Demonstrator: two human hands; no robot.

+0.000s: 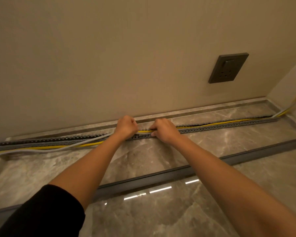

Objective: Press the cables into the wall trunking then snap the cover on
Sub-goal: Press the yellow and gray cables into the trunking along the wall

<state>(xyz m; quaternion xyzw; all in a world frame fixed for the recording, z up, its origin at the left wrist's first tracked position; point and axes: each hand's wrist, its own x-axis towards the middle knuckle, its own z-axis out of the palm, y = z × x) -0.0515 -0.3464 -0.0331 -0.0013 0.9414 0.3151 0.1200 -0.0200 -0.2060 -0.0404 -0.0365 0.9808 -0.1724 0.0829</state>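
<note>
While our left hand [126, 126] is curling into a loose fist on the slotted grey trunking [229, 126], our right hand [164, 130] is pinching the yellow cable [212, 124] with fingers closed together, just beside the left. Both hands are sitting near the middle of the trunking, which is lying along the foot of the beige wall [92, 57] on the marble floor [161, 211]. To the right of our hands the yellow cable is running inside the channel; to the left it is trailing out over the front edge together with a white cable [46, 150], both lying loose on the floor. The long grey cover [246, 153] is resting on the floor nearer to us, well apart from the trunking, with both our forearms crossing above it. A dark socket [228, 67] is sitting on the wall above and to the right.
</note>
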